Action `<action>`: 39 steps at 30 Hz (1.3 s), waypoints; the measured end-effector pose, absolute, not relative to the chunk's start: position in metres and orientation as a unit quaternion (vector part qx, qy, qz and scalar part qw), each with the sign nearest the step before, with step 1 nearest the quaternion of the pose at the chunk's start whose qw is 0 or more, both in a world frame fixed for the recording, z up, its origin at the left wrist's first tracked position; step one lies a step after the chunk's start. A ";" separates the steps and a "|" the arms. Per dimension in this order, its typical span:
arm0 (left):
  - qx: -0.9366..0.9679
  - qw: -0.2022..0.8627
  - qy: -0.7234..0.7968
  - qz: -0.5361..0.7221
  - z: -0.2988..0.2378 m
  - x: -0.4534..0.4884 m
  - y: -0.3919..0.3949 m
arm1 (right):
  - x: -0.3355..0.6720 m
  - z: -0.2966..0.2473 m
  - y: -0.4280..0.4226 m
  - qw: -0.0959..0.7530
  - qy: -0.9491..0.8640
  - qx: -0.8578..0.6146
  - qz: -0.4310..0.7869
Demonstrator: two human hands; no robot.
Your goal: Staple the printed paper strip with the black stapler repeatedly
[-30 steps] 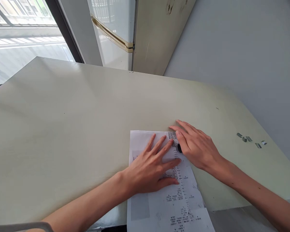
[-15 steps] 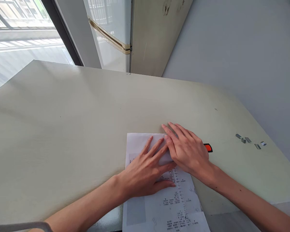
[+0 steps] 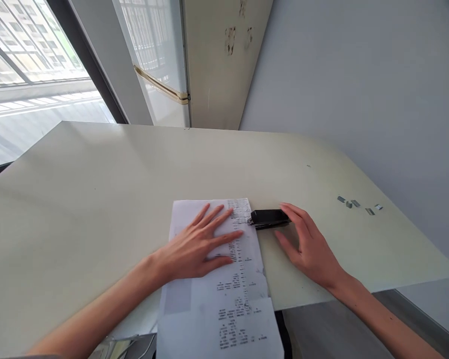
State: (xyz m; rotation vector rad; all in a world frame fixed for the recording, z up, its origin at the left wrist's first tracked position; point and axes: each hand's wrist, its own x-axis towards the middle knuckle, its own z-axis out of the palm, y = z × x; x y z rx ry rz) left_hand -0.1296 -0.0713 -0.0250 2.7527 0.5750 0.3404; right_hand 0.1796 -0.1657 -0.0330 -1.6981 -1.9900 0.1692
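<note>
Printed sheets of paper (image 3: 247,299) lie on the table, their near part reaching past its front edge. My left hand (image 3: 200,244) rests flat on the upper part of them, fingers spread. At the right edge of the paper lies a black stapler (image 3: 271,217), its front end at the paper's edge. My right hand (image 3: 309,244) is at the stapler's rear end, with the fingertips over that end and the thumb apart below it. The hand is open and not wrapped round the stapler. Whether the fingertips press on it I cannot tell.
Several small grey metallic pieces (image 3: 348,203) lie on the right side of the pale table (image 3: 115,209). Behind the table stands a fridge (image 3: 217,75), with a wall to the right and a window to the left. Cables (image 3: 145,346) show below the front edge.
My right hand has come off the top of the stapler and drawn back to its rear end, uncovering it. My left hand stays flat on the paper. The camera view has shifted.
</note>
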 end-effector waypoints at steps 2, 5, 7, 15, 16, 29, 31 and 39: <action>0.959 0.133 0.219 0.120 -0.022 -0.146 -0.072 | 0.183 -0.034 -0.180 0.276 -0.722 -0.631 0.056; 0.947 0.093 0.272 0.140 -0.017 -0.175 -0.073 | 0.185 -0.035 -0.201 0.288 -0.723 -0.625 0.069; 0.929 0.068 0.333 0.143 -0.014 -0.193 -0.072 | 0.183 -0.036 -0.211 0.282 -0.734 -0.613 0.083; 0.755 0.032 0.644 0.121 -0.006 -0.222 -0.041 | 0.174 -0.047 -0.220 0.290 -0.731 -0.604 0.131; 0.744 0.029 0.658 0.115 -0.005 -0.221 -0.037 | 0.173 -0.047 -0.220 0.288 -0.729 -0.606 0.136; 0.729 0.185 0.625 0.208 0.036 -0.200 -0.045 | 0.174 -0.045 -0.214 0.311 -0.740 -0.579 0.143; 0.725 0.188 0.617 0.243 0.051 -0.199 -0.048 | 0.175 -0.045 -0.215 0.320 -0.734 -0.575 0.168; 0.790 0.116 0.464 0.384 0.112 -0.165 -0.046 | 0.166 -0.021 -0.212 0.375 -0.607 -0.571 0.405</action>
